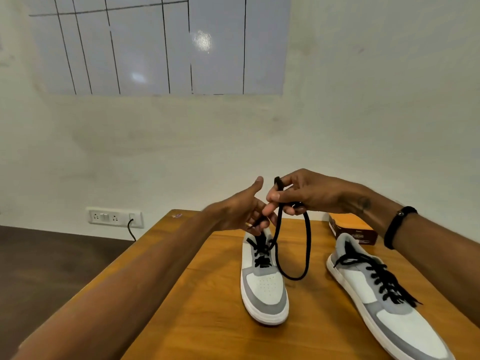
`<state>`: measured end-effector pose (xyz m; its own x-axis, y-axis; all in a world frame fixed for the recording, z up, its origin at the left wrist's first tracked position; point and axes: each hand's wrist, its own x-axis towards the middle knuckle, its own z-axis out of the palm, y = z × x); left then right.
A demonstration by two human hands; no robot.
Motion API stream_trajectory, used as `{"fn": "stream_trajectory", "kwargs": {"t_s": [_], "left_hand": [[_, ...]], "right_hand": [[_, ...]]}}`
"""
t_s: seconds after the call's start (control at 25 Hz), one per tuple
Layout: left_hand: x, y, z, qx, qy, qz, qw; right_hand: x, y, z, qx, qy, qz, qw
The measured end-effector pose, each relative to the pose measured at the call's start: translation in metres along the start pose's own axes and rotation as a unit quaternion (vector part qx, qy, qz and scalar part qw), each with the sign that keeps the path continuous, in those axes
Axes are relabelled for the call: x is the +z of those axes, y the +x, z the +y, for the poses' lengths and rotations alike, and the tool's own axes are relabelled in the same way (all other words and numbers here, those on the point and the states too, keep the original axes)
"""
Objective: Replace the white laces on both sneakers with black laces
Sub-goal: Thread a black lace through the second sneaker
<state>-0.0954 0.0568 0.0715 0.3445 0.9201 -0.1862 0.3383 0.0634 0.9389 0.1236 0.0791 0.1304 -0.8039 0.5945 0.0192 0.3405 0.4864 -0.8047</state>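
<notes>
While the right hand (298, 193) pinched the black lace (306, 245) — left hand (241, 211) half-open (seemingly gripping the other end) — its slack loop risked twisting.

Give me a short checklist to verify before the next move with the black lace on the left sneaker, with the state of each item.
1. Right hand grips the lace: ok, pinched in its fingers.
2. Left hand grips the other lace end: cannot tell, the fingers hide it.
3. Loop hangs free, no knot: ok.
4. Left sneaker laced to the top: not ok, only lower eyelets show crossings.
5. Right sneaker has a black lace: ok, ends lie untied.
6. White laces gone from both sneakers: ok, none visible.
</notes>
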Motion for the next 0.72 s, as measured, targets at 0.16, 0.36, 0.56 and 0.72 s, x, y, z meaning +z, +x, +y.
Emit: {"fn": "stream_trajectory", "kwargs": {"t_s": [0.16,0.36,0.56,0.72], "left_hand": [[0.003,0.003,-0.009,0.023,-0.008,-0.001,1.0],[0.02,-0.003,-0.007,0.039,-0.133,-0.065,0.988],[0.01,-0.006,-0.009,0.087,-0.185,-0.028,0.979],[0.002,-0.013,-0.005,0.12,-0.186,0.031,0.975]], "right_hand": [[0.004,-0.005,-0.001,-0.012,0.007,0.024,1.0],[-0.001,-0.006,-0.006,-0.031,-0.013,0.004,0.999],[0.001,-0.012,-0.009,-0.028,-0.007,0.008,1.0],[0.002,-0.016,-0.008,-0.009,-0.009,0.033,0.999]]}}
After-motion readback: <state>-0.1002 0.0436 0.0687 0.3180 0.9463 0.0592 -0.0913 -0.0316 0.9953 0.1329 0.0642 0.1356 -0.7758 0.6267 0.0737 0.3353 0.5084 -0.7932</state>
